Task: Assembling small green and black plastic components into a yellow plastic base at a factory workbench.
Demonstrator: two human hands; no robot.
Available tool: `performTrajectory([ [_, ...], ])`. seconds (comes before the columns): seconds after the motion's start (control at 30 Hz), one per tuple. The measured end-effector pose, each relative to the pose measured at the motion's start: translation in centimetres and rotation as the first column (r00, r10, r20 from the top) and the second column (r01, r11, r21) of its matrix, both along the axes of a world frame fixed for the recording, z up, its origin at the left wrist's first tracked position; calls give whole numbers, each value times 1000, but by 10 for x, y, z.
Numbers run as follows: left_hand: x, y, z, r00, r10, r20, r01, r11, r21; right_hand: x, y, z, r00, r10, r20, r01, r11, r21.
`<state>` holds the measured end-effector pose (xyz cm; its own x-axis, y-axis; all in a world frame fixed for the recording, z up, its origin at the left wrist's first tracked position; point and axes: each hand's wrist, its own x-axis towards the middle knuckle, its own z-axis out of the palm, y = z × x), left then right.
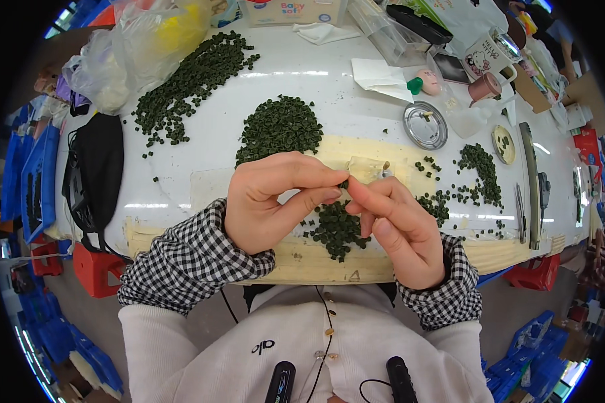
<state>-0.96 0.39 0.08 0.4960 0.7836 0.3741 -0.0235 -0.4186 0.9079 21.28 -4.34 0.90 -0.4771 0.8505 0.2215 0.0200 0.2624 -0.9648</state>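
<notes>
Over the near middle of the table, my left hand (275, 201) pinches a small dark green piece (343, 184) between thumb and forefinger. From the other side the forefinger of my right hand (400, 232) presses on that piece. The right thumb stands apart from it and the other right fingers are curled; what they may hold is hidden. Right below my fingertips lies a small heap of dark green pieces (339, 232). A larger heap of green pieces (282, 127) is just beyond my left hand.
A long pile of green pieces (195, 84) spreads at the far left, beside plastic bags (134, 54) and a black bag (97, 178). More green pieces (480, 174) lie scattered on the right. Beyond are a round metal dish (425, 125), a white mug (487, 57) and tissue (382, 77).
</notes>
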Motion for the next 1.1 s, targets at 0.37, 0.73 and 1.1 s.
performTrajectory([
  [0.37,3,-6,-7,958,17,288,114,895,-431,-4,-1,1,991,-59,116,40,986,161],
  [0.73,3,-6,-6,964,9,264,96,920,-380,-3,0,-1,977,-99,191,57,975,217],
  [1.1,1,-6,-9,965,-15,263,113,925,-362,-3,0,0,971,-100,217,49,972,228],
])
